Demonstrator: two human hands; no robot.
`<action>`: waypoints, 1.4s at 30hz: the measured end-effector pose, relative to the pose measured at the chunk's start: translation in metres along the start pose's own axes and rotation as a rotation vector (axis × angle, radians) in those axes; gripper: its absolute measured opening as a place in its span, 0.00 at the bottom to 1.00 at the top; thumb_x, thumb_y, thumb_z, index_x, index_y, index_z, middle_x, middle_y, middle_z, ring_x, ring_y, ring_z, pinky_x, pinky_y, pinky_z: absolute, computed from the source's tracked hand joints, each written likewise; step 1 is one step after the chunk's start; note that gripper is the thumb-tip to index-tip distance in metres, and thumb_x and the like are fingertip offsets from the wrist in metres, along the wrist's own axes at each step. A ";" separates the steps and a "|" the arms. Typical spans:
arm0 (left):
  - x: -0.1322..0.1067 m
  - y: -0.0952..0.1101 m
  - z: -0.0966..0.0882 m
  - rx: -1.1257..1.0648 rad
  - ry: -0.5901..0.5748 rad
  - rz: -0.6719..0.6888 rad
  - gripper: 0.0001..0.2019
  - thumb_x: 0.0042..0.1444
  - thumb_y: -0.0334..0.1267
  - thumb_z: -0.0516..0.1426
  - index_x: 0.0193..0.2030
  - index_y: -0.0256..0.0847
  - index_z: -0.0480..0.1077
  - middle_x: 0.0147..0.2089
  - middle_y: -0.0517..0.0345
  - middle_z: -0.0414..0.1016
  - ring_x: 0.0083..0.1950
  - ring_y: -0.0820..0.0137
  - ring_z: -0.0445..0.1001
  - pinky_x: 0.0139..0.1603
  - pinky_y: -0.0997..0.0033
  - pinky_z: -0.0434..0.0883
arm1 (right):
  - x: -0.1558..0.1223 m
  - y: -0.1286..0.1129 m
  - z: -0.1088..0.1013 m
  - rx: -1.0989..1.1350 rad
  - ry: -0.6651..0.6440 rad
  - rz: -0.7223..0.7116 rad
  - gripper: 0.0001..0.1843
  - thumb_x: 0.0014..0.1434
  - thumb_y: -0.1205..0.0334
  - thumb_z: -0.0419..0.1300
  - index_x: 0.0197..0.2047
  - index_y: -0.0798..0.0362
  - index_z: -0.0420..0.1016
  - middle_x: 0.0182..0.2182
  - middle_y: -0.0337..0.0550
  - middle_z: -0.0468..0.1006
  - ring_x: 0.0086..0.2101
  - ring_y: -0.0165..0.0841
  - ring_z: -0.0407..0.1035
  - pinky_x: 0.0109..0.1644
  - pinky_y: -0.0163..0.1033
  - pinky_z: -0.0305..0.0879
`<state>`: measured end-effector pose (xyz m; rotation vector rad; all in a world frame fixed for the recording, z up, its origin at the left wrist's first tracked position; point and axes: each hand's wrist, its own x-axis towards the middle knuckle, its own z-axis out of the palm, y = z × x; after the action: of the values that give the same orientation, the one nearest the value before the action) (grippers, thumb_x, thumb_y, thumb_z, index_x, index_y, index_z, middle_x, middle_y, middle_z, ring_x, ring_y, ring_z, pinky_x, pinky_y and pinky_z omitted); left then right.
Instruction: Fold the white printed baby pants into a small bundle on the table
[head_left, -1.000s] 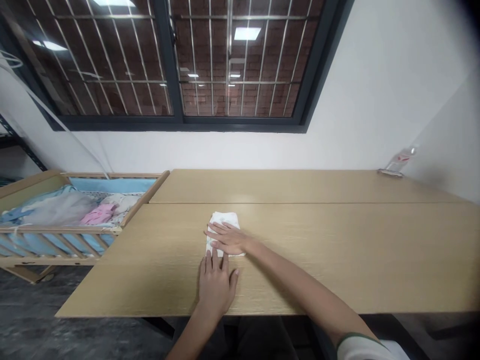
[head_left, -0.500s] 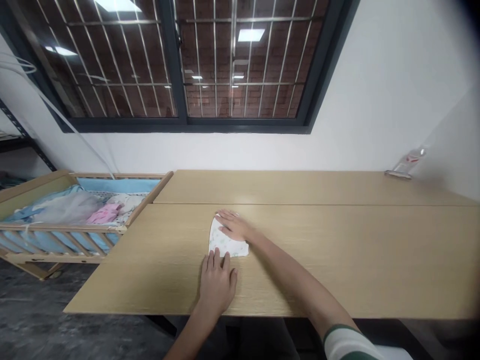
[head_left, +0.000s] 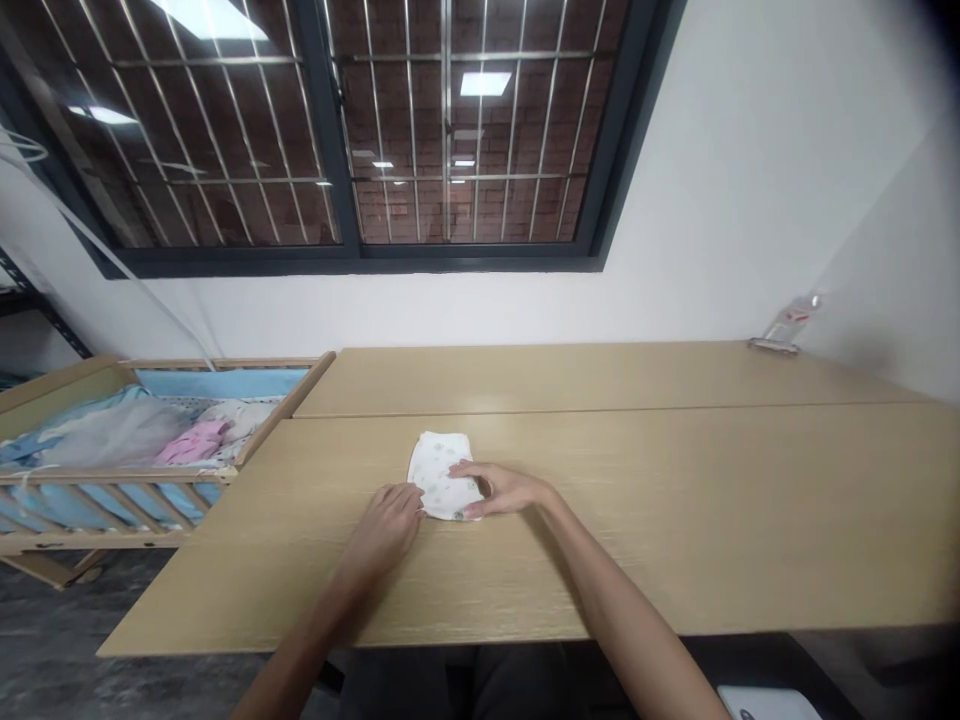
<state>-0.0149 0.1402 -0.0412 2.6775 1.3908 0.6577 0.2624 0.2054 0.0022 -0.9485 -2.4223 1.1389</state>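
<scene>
A small white cloth (head_left: 439, 465) with a pale printed pattern lies flat, seemingly folded, on the wooden table (head_left: 675, 520). Its upper edge is straight and its left side curves. My left hand (head_left: 391, 520) is at the cloth's lower left corner, fingers curled in and pinching the edge; the fingertips are partly hidden. From the right, my right hand (head_left: 502, 490) reaches over the cloth. Its fingers rest on the middle and its thumb touches near the lower right corner, with a gap between thumb and fingers.
To the left stands a wooden crib (head_left: 112, 480) with blue lining and a pink cloth (head_left: 193, 442) inside. A clear bottle (head_left: 791, 320) leans near the wall at the back right. Below the table's front edge, a white object (head_left: 769, 703) shows at lower right.
My right hand has moved from the cloth's top to its lower right side. My left hand has shifted left and curled at the corner. The cloth's upper right part is now uncovered.
</scene>
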 end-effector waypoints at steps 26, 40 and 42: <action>0.093 -0.035 0.001 -0.091 -0.124 -0.589 0.18 0.70 0.44 0.44 0.53 0.37 0.69 0.48 0.38 0.81 0.51 0.54 0.79 0.51 0.57 0.70 | 0.064 0.048 0.024 -0.036 0.864 0.317 0.21 0.60 0.53 0.59 0.53 0.52 0.64 0.33 0.40 0.75 0.33 0.36 0.70 0.40 0.41 0.67; 0.101 -0.013 0.004 0.183 0.074 -0.571 0.23 0.68 0.40 0.46 0.65 0.31 0.59 0.64 0.31 0.70 0.65 0.49 0.68 0.62 0.51 0.64 | 0.068 0.043 0.025 -0.141 0.986 0.330 0.20 0.64 0.54 0.55 0.55 0.55 0.69 0.46 0.53 0.76 0.47 0.43 0.71 0.54 0.48 0.69; 0.099 -0.005 0.011 0.161 0.161 -0.485 0.27 0.70 0.43 0.42 0.71 0.31 0.52 0.70 0.33 0.62 0.71 0.53 0.62 0.67 0.52 0.61 | 0.064 0.030 0.028 -0.283 1.022 0.217 0.22 0.67 0.54 0.51 0.58 0.56 0.69 0.53 0.57 0.73 0.55 0.46 0.68 0.62 0.51 0.64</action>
<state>0.0351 0.2234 -0.0181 2.2809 2.1147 0.7414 0.2142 0.2469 -0.0394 -1.4395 -1.6508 0.2003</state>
